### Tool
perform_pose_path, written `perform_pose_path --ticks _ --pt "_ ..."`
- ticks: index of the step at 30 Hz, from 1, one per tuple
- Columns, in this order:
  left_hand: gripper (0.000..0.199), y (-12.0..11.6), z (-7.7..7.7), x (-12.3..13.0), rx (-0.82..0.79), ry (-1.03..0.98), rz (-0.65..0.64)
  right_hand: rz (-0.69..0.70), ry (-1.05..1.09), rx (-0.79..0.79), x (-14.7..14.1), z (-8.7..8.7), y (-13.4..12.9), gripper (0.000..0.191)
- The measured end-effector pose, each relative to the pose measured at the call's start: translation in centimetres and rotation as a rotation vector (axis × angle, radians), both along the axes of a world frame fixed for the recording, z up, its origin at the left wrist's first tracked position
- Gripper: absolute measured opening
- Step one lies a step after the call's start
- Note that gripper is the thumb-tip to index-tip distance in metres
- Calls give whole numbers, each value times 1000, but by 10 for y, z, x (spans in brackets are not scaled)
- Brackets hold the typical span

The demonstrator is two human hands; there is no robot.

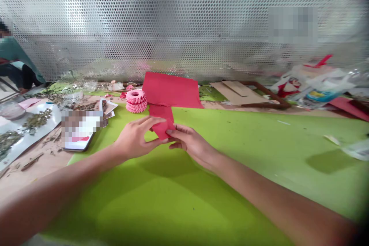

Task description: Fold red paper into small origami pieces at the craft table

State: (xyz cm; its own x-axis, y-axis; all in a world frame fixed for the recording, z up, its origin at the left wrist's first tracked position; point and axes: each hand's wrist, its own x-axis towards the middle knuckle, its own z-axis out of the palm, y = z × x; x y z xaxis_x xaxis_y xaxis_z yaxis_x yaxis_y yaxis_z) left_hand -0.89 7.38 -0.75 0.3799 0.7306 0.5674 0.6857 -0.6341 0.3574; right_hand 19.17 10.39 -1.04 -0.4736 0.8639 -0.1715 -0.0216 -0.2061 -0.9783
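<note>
Between both hands, above the green sheet (230, 150), is a small piece of red paper (162, 130). My left hand (137, 136) pinches its left side, with the thumb at the lower edge and the fingers over the top. At the right side, my right hand (190, 144) grips it between thumb and fingers. Just behind lies another small red paper piece (157, 111), partly hidden by the hands. A large red sheet (173, 89) rests beyond it. To its left stands a pink folded-paper ring stack (136, 101).
A phone (82, 132) lies at left, near dried plant bits on a white sheet (54, 117). Cardboard pieces (239, 92) and plastic bags (314, 84) are at back right. A perforated metal panel (178, 19) closes off the back. Another person (19, 59) sits far left.
</note>
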Motion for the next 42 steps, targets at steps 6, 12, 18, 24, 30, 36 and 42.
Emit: perform_pose_path --ticks 6,12,18,24,30,36,42 --pt "21 -2 -1 4 -5 -191 -95 35 8 16 0 -1 -2 21" --pt "18 -1 -5 7 -233 -431 49 66 -66 335 7 6 -4 48" --pt "18 0 -10 11 -384 -651 -75 32 -236 544 7 6 -6 31" --pt "21 0 -10 12 -395 -604 -41 -17 -245 640 8 5 -6 24" --pt "13 1 -8 12 -469 -651 -47 -56 -248 663 9 6 -5 24" --pt "17 3 -10 13 -510 -697 -44 -39 -256 709 10 4 -3 22" --pt "17 3 -8 13 -533 -689 -41 -48 -225 674 10 3 -3 18"
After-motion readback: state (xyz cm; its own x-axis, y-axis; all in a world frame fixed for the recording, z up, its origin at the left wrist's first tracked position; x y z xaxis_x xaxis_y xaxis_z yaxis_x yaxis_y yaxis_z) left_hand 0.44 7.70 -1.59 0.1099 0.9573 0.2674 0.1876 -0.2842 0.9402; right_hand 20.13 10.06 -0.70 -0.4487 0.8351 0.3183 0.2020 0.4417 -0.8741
